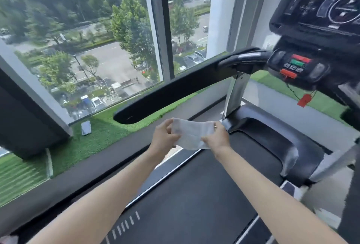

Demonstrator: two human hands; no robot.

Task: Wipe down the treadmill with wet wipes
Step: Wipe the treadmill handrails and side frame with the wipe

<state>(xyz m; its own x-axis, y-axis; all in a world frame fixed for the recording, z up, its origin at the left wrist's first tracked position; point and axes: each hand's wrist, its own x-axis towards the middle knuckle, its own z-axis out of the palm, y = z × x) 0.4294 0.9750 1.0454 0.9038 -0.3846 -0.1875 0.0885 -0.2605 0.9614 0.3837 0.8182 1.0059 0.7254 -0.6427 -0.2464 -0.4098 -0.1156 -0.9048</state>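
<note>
Both bare arms reach forward over the black treadmill belt [194,195]. The left hand [164,136] and right hand [216,136] each pinch an end of a white wet wipe [191,133], stretched between them below the long black padded handrail [175,91].

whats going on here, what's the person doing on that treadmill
A person standing on the black treadmill holds a thin white wet wipe spread between both hands, above the dark running belt. The left hand pinches its left edge and the right hand its right edge. The wipe seems to touch no part of the machine; the long black handrail lies just beyond it.
</note>
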